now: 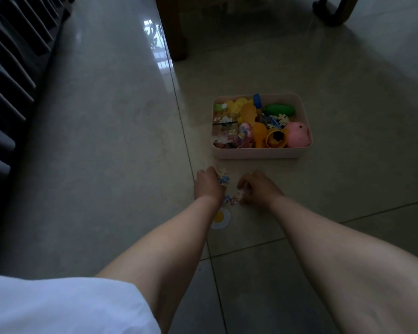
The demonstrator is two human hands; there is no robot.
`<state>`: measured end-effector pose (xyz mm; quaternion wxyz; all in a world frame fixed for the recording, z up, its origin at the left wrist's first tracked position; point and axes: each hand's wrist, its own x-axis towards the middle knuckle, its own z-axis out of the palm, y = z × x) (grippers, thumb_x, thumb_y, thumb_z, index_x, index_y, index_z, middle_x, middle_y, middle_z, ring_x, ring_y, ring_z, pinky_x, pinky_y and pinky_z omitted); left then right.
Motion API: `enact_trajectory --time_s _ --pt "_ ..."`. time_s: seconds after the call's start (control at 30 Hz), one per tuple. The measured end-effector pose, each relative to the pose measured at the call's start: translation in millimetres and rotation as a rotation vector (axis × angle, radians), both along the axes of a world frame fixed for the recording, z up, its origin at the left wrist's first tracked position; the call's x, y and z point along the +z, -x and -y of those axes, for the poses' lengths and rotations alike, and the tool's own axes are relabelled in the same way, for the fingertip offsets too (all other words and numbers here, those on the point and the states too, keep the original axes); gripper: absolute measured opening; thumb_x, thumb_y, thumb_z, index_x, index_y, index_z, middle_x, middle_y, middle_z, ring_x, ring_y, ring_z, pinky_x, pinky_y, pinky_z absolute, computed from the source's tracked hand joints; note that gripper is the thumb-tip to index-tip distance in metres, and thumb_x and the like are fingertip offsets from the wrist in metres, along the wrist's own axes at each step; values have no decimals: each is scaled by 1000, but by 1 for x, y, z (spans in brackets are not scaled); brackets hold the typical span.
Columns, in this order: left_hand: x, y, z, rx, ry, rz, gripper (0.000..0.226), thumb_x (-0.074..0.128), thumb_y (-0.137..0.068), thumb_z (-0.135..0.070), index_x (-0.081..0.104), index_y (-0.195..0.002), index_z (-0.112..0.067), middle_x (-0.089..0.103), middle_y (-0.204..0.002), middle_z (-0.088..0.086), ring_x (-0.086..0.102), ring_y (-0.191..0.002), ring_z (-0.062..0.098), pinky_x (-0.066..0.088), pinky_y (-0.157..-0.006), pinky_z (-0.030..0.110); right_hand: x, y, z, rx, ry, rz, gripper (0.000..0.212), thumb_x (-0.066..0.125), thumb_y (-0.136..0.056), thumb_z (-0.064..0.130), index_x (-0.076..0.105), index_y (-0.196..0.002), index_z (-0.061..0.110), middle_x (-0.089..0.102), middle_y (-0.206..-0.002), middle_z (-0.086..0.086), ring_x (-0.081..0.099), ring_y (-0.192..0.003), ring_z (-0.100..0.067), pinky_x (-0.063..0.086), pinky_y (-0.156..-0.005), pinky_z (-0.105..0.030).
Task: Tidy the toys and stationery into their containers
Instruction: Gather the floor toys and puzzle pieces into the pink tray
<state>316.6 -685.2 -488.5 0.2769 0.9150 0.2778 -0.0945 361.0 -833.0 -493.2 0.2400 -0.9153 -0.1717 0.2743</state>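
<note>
A pale pink box (256,154) stands on the tiled floor, filled with several toys, among them a pink round toy (297,135), a green one (279,109) and yellow pieces (244,107). Just in front of it lie several small jigsaw pieces (223,179). My left hand (209,185) has its fingers curled down over the pieces on the left. My right hand (258,188) curls over more pieces (239,195) on the right. Whether either hand grips a piece is hidden. A fried-egg toy (220,218) lies on the floor by my left wrist.
A dark sofa (12,92) runs along the left side. A wooden furniture leg (176,32) and a dark curved chair base (333,13) stand at the back. My white garment (58,307) fills the lower left corner.
</note>
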Motion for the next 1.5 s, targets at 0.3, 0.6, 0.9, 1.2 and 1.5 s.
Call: enact_trajectory --time_s 0.3,0.6,0.9,1.2,1.5 --pt "3 -4 -7 -24 74 -41 23 70 -82 -22 61 -97 -7 64 -104 12 60 -100 29 51 -81 33 3 -2 -3 -205 -101 -77 21 75 -75 11 61 -89 20 64 -97 -3 60 -89 -17 40 -70 -18" --pt "24 -19 -10 105 492 215 13 76 -79 -21 64 -78 -16 62 -74 0 58 -70 18 48 -65 31 21 -16 -7 -607 -674 -289 14 64 -90 11 63 -83 23 63 -80 0 56 -70 -12 46 -63 -22" --pt "59 -66 11 231 721 382 14 70 -82 -7 71 -95 -11 70 -94 9 67 -87 24 57 -83 37 48 -37 -28 -917 -1012 -182 38 55 -92 -3 54 -129 1 63 -112 -11 60 -98 -18 52 -74 -17" --pt "32 -31 -3 396 427 436 13 57 -89 -12 65 -90 -22 69 -93 -2 65 -87 17 56 -81 34 23 -14 -11 -803 -562 59 11 64 -87 12 65 -92 23 68 -96 0 63 -90 -17 50 -81 -30" --pt "3 -23 -20 187 255 45 36 64 -85 -14 60 -121 -17 61 -125 10 57 -114 28 47 -93 32 3 -10 -37 -289 -233 -128 45 59 -88 13 57 -132 23 62 -115 -5 57 -115 -26 42 -93 -27"
